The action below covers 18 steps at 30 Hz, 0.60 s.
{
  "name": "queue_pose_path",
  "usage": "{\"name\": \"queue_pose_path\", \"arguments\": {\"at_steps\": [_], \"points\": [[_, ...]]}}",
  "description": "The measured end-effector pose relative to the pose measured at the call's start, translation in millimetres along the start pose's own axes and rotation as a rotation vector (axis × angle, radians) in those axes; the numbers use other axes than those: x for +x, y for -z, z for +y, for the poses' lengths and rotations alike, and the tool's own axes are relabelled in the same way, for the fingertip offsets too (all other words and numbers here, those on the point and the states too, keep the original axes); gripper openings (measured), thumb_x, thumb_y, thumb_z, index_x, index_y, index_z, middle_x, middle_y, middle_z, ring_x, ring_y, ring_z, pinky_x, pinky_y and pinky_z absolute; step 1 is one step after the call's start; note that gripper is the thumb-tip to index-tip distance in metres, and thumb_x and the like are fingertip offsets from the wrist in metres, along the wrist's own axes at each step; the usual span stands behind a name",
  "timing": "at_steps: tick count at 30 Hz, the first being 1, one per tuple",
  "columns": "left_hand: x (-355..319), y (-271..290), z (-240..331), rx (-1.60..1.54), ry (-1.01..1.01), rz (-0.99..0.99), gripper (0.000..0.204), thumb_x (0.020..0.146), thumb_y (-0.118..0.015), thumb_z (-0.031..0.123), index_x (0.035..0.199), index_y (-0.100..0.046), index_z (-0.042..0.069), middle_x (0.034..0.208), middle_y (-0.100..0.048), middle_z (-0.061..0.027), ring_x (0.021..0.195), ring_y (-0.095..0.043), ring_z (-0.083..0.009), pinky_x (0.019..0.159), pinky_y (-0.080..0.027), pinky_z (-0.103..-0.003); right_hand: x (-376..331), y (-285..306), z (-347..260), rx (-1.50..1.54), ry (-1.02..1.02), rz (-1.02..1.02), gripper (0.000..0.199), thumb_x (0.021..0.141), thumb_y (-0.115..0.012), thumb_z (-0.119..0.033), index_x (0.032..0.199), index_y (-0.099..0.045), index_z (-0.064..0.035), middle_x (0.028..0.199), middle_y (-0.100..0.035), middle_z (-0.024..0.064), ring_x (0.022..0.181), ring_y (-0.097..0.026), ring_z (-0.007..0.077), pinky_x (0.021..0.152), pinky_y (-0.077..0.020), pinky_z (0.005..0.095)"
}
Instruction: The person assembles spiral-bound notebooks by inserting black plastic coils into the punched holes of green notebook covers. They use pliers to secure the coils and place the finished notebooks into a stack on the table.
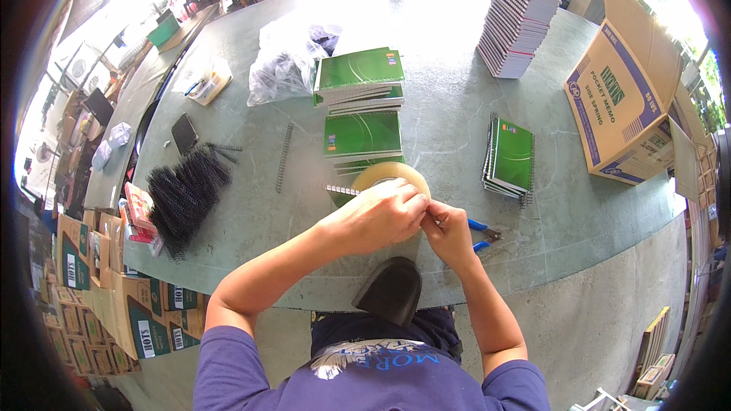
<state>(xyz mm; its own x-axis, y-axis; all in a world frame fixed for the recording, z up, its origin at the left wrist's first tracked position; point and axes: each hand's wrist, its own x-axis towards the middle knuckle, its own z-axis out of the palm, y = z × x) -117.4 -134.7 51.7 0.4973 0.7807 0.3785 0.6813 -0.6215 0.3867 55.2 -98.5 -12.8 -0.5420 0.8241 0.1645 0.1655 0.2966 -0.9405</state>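
My left hand (384,215) is closed at the near right edge of a wide, yellowish roll of clear tape (391,173). Against its fingertips my right hand (449,237) is pinched shut; whatever lies between those fingers is too small to make out. The roll partly covers a stack of green spiral notebooks (363,135) just beyond it. Farther back stands another stack of green notebooks (359,67). Blue-handled cutters (487,234) lie on the table beside my right hand. Nearest me, a black curved pad (390,291) sits at the table edge.
Right of centre is a smaller notebook pile (512,154); a tall notebook stack (519,24) and an open carton (620,103) stand beyond. To the left lie black spiral coils (186,194), a phone (184,134), a loose coil (284,158) and a plastic bag (282,65).
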Motion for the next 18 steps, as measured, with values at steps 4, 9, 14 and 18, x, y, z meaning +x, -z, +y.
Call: {"name": "queue_pose_path", "arguments": {"at_steps": [4,9,14,18], "points": [[2.7,2.2,2.7,-0.039,0.027,0.037,0.019,0.077,-0.064,0.009,0.092,-0.059,0.000,0.086,-0.061,-0.0142,0.084,-0.060,-0.0312,0.075,-0.050,-0.038,-2.3,-1.3,-7.2,-0.021,0.034,0.072,0.017,0.084,-0.058,0.002,0.100,-0.064,0.0019,0.081,-0.068,0.0059,0.076,-0.061,0.0090,0.068,-0.0483,0.0254],[6.4,0.5,8.4,0.028,0.083,0.135,0.020,0.068,-0.068,0.006,0.087,-0.062,0.006,0.086,-0.060,-0.0104,0.080,-0.057,-0.0284,0.069,-0.049,-0.035,-4.1,-6.7,-17.6,-0.179,0.159,0.183,0.017,0.081,-0.061,-0.004,0.097,-0.065,-0.0025,0.081,-0.065,0.0188,0.072,-0.065,0.0316,0.062,-0.0491,0.0334],[13.1,8.8,12.5,0.151,0.076,0.206,0.034,0.070,-0.072,0.013,0.102,-0.064,0.008,0.101,-0.060,-0.0108,0.093,-0.056,-0.0295,0.079,-0.048,-0.039,-4.1,11.8,-12.3,-0.059,0.170,0.283,0.023,0.079,-0.059,0.003,0.100,-0.067,-0.0006,0.094,-0.068,0.0170,0.083,-0.068,0.0271,0.073,-0.0515,0.0310],[6.1,37.3,5.4,0.213,0.168,0.421,0.038,0.073,-0.074,0.022,0.107,-0.062,0.008,0.106,-0.059,-0.0111,0.100,-0.054,-0.0294,0.084,-0.043,-0.043,8.7,89.4,-15.4,-0.485,0.356,0.635,0.026,0.081,-0.064,-0.003,0.108,-0.067,-0.0031,0.107,-0.067,0.0149,0.096,-0.065,0.0308,0.082,-0.0507,0.0361]]}}
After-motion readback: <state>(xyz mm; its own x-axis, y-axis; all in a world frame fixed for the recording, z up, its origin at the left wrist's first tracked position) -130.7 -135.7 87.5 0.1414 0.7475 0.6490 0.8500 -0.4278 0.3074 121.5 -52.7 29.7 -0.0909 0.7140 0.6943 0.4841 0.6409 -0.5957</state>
